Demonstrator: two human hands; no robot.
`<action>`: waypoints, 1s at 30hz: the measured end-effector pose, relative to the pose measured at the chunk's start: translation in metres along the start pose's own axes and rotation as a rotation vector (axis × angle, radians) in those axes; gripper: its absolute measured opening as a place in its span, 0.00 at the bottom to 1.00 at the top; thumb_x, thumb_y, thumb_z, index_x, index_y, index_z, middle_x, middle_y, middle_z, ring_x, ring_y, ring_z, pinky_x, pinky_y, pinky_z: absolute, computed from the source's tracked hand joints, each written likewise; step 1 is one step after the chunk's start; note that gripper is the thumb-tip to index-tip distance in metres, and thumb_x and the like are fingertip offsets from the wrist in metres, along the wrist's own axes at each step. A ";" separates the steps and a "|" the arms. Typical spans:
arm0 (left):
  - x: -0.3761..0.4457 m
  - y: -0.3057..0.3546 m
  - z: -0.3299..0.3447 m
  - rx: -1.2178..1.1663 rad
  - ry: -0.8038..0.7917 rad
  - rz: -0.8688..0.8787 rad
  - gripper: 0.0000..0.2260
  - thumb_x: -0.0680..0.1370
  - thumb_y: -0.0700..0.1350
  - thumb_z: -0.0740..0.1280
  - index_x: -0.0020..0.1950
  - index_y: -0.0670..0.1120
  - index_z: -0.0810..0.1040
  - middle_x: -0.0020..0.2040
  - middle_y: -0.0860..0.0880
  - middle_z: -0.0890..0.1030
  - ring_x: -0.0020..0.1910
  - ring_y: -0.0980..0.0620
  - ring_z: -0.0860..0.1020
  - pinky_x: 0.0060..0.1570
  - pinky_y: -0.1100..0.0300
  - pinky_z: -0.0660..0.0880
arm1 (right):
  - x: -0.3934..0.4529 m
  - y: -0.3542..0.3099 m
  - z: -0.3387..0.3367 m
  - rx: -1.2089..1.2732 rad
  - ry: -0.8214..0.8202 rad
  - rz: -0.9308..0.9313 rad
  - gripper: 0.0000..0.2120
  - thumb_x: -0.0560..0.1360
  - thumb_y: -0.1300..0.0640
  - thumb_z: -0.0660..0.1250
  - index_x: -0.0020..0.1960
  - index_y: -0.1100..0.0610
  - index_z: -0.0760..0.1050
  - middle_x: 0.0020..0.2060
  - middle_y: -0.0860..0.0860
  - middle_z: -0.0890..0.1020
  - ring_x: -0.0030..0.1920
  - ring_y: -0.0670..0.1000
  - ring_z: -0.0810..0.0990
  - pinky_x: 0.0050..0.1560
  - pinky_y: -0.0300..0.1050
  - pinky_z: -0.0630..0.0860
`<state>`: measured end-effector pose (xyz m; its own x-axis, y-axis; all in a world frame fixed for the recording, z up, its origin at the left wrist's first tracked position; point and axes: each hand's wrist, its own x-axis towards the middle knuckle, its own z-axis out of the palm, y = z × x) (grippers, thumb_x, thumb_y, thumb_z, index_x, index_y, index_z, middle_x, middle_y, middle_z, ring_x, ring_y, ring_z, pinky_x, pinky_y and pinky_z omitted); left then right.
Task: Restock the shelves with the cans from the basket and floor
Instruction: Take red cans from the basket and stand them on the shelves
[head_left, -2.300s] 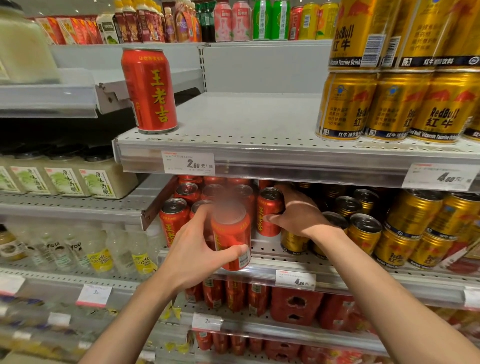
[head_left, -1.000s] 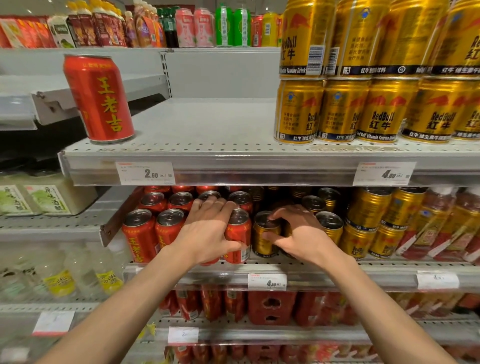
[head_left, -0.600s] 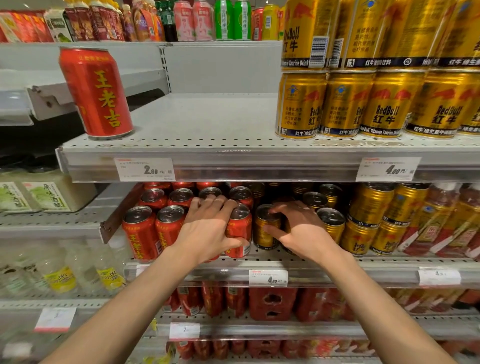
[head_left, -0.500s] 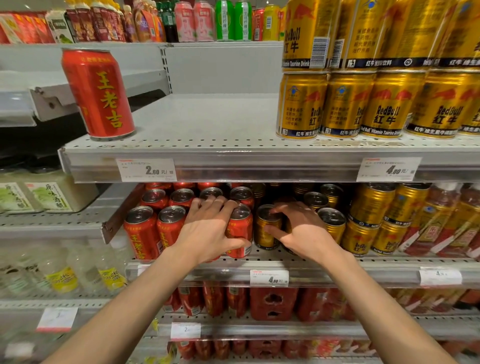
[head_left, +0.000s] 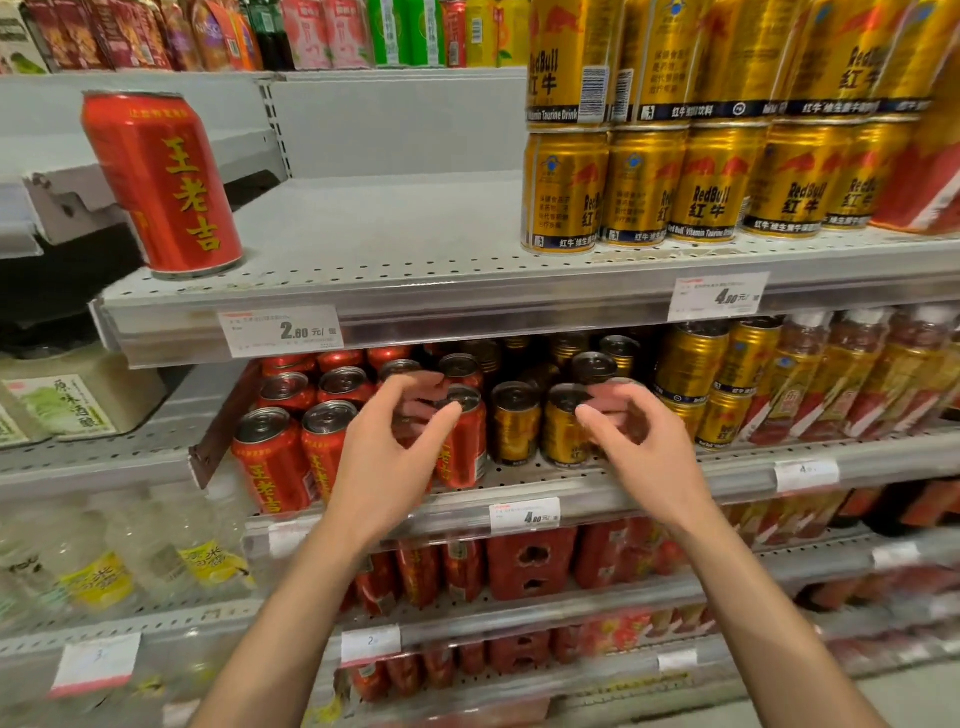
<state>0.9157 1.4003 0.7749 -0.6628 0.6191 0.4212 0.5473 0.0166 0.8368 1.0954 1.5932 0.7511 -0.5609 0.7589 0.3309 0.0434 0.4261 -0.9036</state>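
Red shows first at the far left: a tall red can stands alone and upright at the left end of the upper shelf, just above a price tag clipped to the shelf's front edge. Lower left, on neighbouring shelves, sit pale cartons and blurred clear bottles.

On the middle shelf, red cans stand upright in rows at the left. The left hand hovers in front of them, fingers loosely curved and spread, thumb tip near the rim of the front red can; the fingers are blurred, and it holds nothing that I can make out. Just right of that can stand two short gold cans at the shelf front, with more gold cans behind them in shadow.

The right hand hangs in front of those gold cans, fingers likewise loose and apart, blurred at the tips, gripping nothing visible. Whether either hand touches a can I cannot tell.

Further right, the upper shelf carries gold energy drink cans stacked two high beside a second price tag. Below them, past the right hand, are more gold cans and then bottles of a reddish drink. Lower shelves hold red packs.
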 end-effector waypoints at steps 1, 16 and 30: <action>-0.006 0.000 0.000 -0.063 -0.004 -0.002 0.11 0.79 0.50 0.72 0.61 0.57 0.79 0.53 0.60 0.84 0.53 0.59 0.81 0.52 0.69 0.77 | -0.013 0.000 -0.005 0.038 0.030 0.022 0.09 0.78 0.49 0.73 0.58 0.47 0.81 0.48 0.47 0.86 0.50 0.47 0.84 0.51 0.43 0.83; -0.104 -0.010 0.104 -0.494 -0.394 -0.167 0.12 0.79 0.41 0.73 0.51 0.60 0.83 0.47 0.49 0.86 0.45 0.50 0.85 0.44 0.60 0.81 | -0.251 0.043 -0.110 0.090 0.594 0.461 0.07 0.79 0.57 0.72 0.57 0.50 0.83 0.43 0.55 0.88 0.39 0.48 0.85 0.40 0.40 0.81; -0.161 0.021 0.332 -0.415 -0.793 -0.234 0.08 0.77 0.46 0.73 0.54 0.55 0.82 0.48 0.48 0.86 0.45 0.50 0.86 0.46 0.56 0.83 | -0.376 0.149 -0.250 0.113 1.002 0.737 0.06 0.81 0.58 0.70 0.57 0.53 0.81 0.39 0.52 0.88 0.36 0.46 0.83 0.40 0.41 0.80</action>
<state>1.2029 1.5613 0.6084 -0.1057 0.9944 -0.0087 0.1154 0.0209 0.9931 1.5199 1.4942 0.5602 0.4445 0.8610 -0.2471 -0.0199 -0.2663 -0.9637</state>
